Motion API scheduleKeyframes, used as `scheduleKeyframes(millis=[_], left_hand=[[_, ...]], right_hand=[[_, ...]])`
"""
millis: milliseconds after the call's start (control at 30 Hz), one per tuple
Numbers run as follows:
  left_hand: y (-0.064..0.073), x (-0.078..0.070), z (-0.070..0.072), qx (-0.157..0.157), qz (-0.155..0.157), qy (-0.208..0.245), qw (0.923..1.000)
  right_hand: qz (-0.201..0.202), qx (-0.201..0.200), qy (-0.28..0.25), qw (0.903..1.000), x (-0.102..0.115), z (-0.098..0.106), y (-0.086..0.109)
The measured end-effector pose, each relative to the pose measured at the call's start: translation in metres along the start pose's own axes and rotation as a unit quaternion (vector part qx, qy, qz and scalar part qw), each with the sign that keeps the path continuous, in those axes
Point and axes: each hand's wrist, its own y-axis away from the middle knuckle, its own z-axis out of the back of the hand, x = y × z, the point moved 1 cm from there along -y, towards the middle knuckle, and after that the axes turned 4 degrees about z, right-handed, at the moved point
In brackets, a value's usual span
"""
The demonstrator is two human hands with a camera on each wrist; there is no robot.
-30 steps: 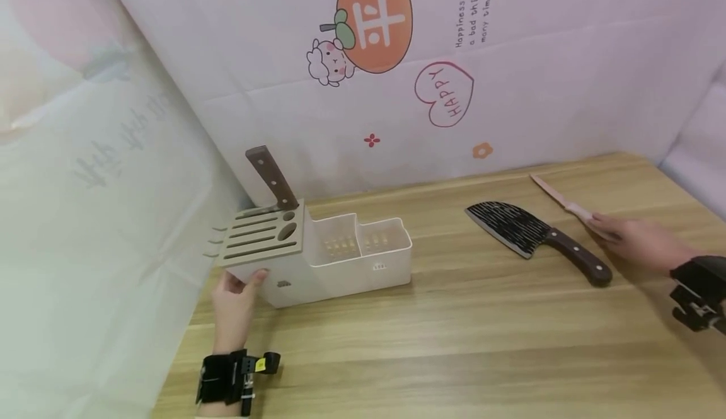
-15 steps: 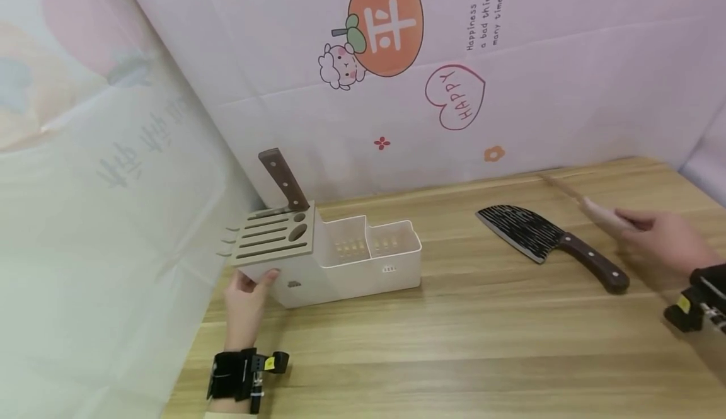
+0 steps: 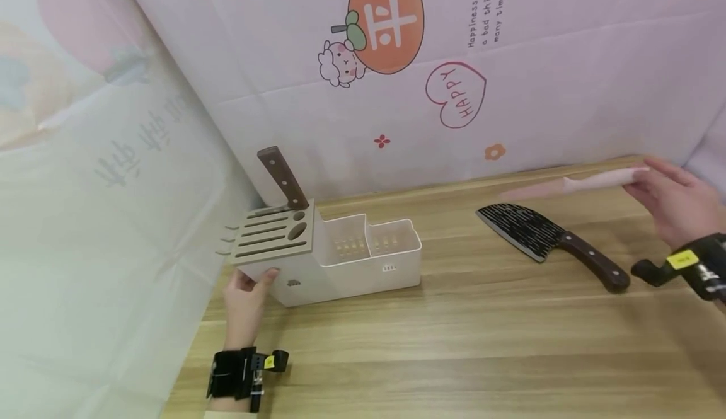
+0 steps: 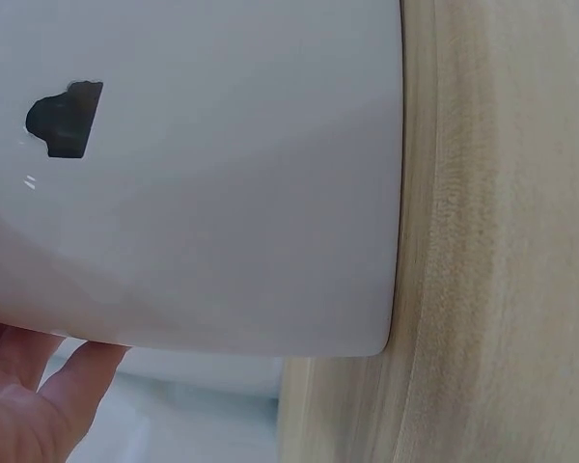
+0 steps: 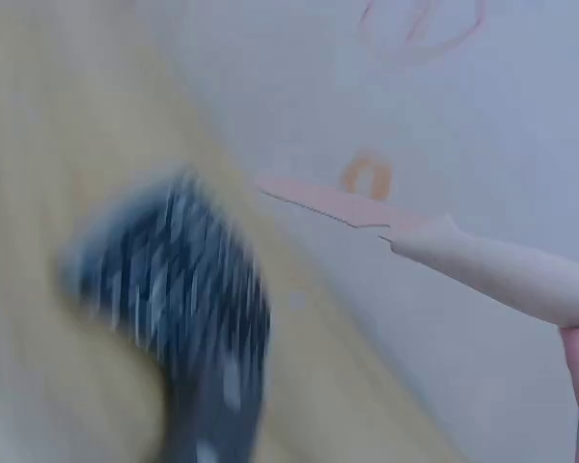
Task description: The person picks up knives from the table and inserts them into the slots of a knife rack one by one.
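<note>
My right hand point(image 3: 680, 201) holds a small pink knife point(image 3: 598, 181) by the end of its pale handle, raised above the tabletop with the blade pointing left. In the right wrist view the pink blade point(image 5: 333, 201) shows clearly. Below it a cleaver point(image 3: 524, 229) with a black, streaked blade and brown handle lies flat. At the left, my left hand point(image 3: 245, 302) grips the near left end of a white knife block point(image 3: 351, 283), thumb on the front wall; the other fingers are partly hidden. A brown-handled knife point(image 3: 282, 176) stands in the block's back slot.
The block has a beige slotted top point(image 3: 272, 242), hooks point(image 3: 227, 241) on its left side and two open compartments on its right. Printed cloth point(image 3: 317, 116) hangs behind and at the left of the wooden table point(image 3: 454, 343).
My right hand has lifted the pink knife off the table and swung it up, its blade turning left over the cleaver. The left hand stays on the block; the view has shifted slightly.
</note>
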Motion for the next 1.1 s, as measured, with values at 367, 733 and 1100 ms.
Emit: scheduleKeyframes(millis=[367, 733, 1100], left_hand=[[-0.002, 0.000, 0.000, 0.001, 0.000, 0.004, 1.0000], [-0.003, 0.003, -0.003, 0.002, -0.017, 0.019, 0.9997], [-0.004, 0.008, 0.000, -0.003, -0.016, 0.019, 0.9997]], right_hand=[[-0.072, 0.097, -0.292, 0.9487, 0.011, -0.119, 0.011], [0.001, 0.175, -0.211, 0.9617, 0.019, -0.283, 0.058], [0.111, 0.319, -0.053, 0.9397, -0.012, -0.363, 0.101]])
